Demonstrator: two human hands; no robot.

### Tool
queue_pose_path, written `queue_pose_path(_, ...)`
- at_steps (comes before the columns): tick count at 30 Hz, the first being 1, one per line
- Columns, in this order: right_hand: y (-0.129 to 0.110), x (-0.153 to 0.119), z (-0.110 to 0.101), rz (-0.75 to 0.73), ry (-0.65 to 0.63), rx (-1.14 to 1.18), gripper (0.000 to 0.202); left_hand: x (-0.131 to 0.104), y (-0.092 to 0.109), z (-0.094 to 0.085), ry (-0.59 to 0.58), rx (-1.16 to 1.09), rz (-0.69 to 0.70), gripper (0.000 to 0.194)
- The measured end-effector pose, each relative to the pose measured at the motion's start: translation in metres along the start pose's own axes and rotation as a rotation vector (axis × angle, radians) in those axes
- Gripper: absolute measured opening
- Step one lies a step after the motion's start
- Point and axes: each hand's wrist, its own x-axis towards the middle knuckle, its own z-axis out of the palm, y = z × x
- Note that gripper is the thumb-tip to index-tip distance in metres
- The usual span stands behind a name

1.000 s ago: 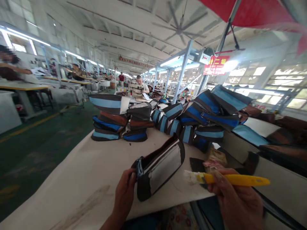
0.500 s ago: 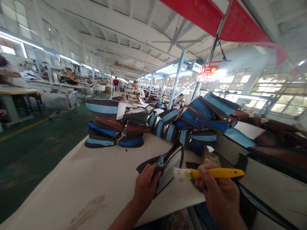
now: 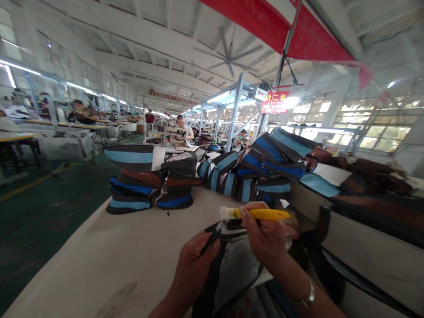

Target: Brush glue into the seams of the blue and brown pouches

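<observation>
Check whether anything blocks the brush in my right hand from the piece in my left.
Nothing visible does. Your right hand holds the brush with its bristles at the upper end of the piece; your left hand grips its side. Contact is unclear.

Bare left hand (image 3: 195, 258), one: near centre, thumb and fingers closed in a clasp; bare left forearm (image 3: 167, 302) slanting in from the near edge. Bare right hand (image 3: 267, 236), one: farther and rightward, thumb and fingers pinched; bare right forearm (image 3: 294, 280) slanting far and left. Hands apart.
</observation>
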Motion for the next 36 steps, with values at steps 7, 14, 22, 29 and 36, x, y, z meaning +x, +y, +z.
queue_pose_path(7,-0.004,-0.004,-0.001,-0.12,-0.035,0.011,0.01,-0.002,-0.003,-0.001,-0.024,-0.127,-0.068,0.027)
queue_pose_path(14,0.006,-0.013,0.004,-0.172,-0.033,0.015,0.006,-0.001,-0.01,0.0,-0.046,-0.231,-0.12,0.034)
queue_pose_path(22,0.015,-0.005,-0.002,0.016,0.219,0.023,0.011,0.011,-0.013,-0.026,-0.088,0.223,0.107,0.028)
queue_pose_path(29,0.009,-0.025,-0.059,0.376,0.426,0.437,0.021,0.08,-0.081,-0.112,0.232,0.647,-0.018,0.025)
queue_pose_path(36,0.02,-0.041,-0.066,0.624,0.5,0.608,0.027,0.03,-0.126,-0.064,0.583,0.618,-0.141,0.054)
